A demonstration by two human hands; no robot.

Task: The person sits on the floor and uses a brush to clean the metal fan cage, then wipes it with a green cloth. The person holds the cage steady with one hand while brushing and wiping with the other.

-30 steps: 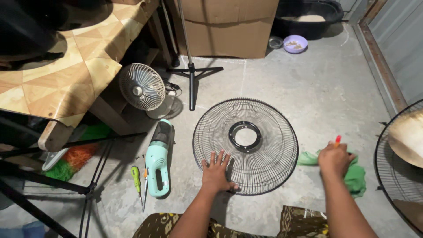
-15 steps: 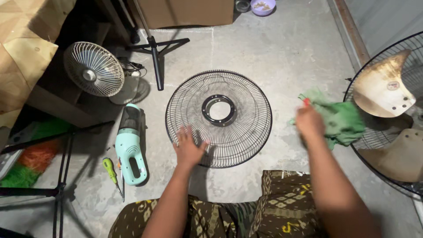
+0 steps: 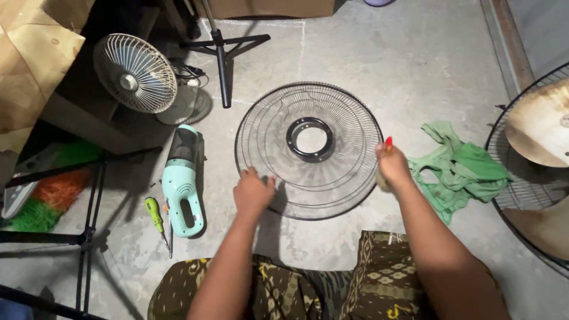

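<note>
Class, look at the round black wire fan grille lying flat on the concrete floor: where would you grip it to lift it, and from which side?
Probably the outer rim of the round black wire fan grille at its near edge, coming from the person's side. It lies flat and domed, so the thin wires give fingers a hook. The left hand already rests on that edge, and the right hand is at the right rim.

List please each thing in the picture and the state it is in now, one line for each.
Black fan grille: flat on the floor, off its fan.
Left hand: gripping the grille's near rim.
Right hand: at the grille's right rim, closed on a red-tipped tool.
Green cloth: crumpled on the floor.
Handheld vacuum: lying flat.
Green screwdriver: lying flat.
Small white fan: assembled, upright.
</note>
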